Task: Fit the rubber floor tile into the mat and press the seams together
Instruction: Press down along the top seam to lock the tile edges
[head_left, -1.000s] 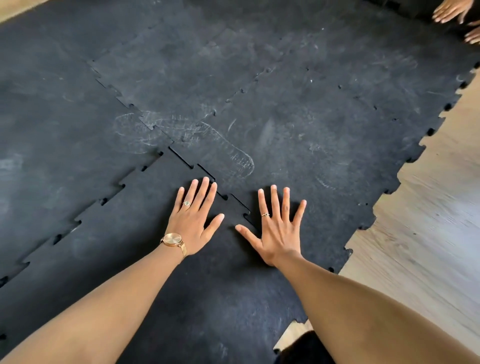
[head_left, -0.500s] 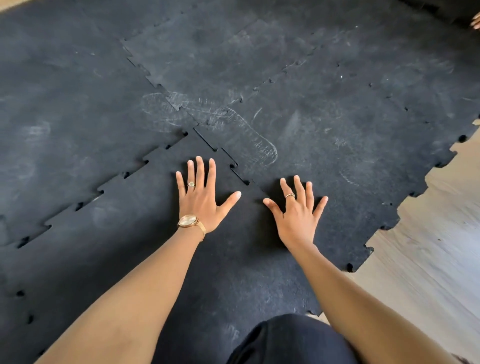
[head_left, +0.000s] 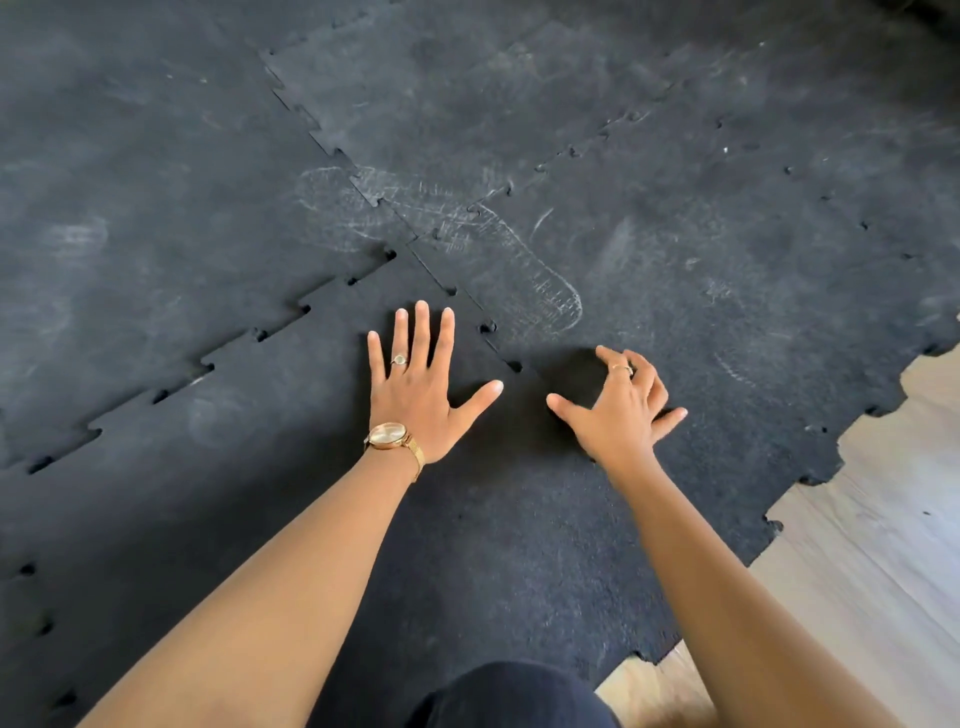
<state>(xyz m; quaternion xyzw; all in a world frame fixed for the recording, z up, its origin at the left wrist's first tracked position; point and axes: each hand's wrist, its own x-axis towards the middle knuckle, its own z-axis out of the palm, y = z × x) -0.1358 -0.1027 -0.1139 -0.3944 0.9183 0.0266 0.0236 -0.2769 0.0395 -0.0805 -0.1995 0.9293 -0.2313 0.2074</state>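
The left hand (head_left: 423, 387) is laid flat on the rubber floor tile (head_left: 291, 499), palm down, with the four fingers straight and close together and the thumb spread out toward the right hand; nothing is gripped. A ring is worn on one finger and a gold wristwatch (head_left: 388, 435) is strapped at the wrist. The right hand (head_left: 621, 410) is set just beside it, raised on its fingertips, with the fingers bent and splayed apart and nothing held in them; a ring is seen on one finger here too. Whether its palm touches the rubber cannot be told.

The tile is found under and behind both hands, reaching back to a dark-clothed knee (head_left: 511, 693) at the lower edge of the view. Ahead of the left fingertips the toothed seam (head_left: 488, 327) is seen, running between the hands, with small dark gaps left open at several teeth. A second toothed seam (head_left: 260, 332) is seen to the left of the left hand, also with open gaps. Beyond the seams the mat (head_left: 727, 208) of joined black tiles is spread. A pale dusty shoe print (head_left: 519, 275) is marked on the mat just ahead of the two hands. To the right of the right hand, past the mat's notched edge, light wooden floor (head_left: 872, 561) is exposed.

No container is shown.
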